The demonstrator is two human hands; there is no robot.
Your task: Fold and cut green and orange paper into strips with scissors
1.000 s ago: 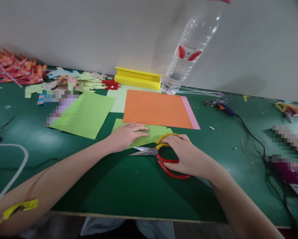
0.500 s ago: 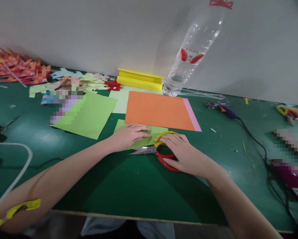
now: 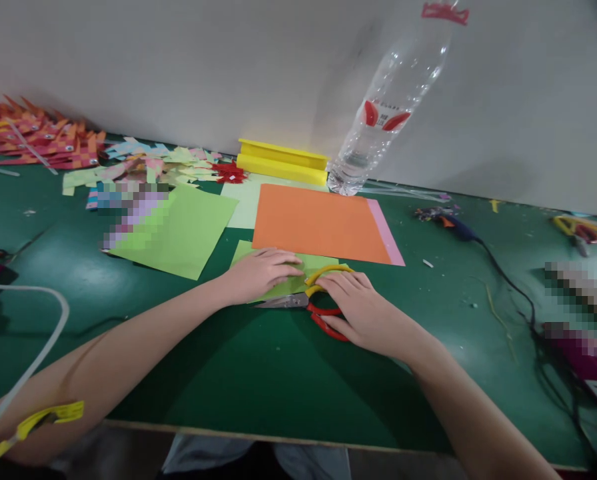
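Observation:
My left hand (image 3: pixel 261 275) lies flat on a small green paper (image 3: pixel 306 265), fingers stretched toward the right and a little apart. In my right hand (image 3: pixel 356 300) is a pair of scissors (image 3: pixel 291 301) with yellow and red handles. Their blades point left along the paper's near edge, below my left hand, and look almost closed. Whether the paper lies between the blades is hard to make out. Just behind my hands, an orange sheet (image 3: pixel 318 223) rests with a pink strip (image 3: pixel 386 233) showing at its right side. A larger green sheet (image 3: pixel 188 230) sits to the left.
A tilted clear bottle (image 3: pixel 378 120) and a yellow folded piece (image 3: pixel 281 163) stand by the wall. Paper scraps (image 3: pixel 153 163) and orange woven paper shapes (image 3: pixel 48 137) are piled at the back left. At right lie a blue-handled corded tool (image 3: pixel 461 228) and yellow-handled pliers (image 3: pixel 581 233).
The scissors have moved slightly left along the paper's near edge, and their blades have come together. My left hand stays in place on the green paper.

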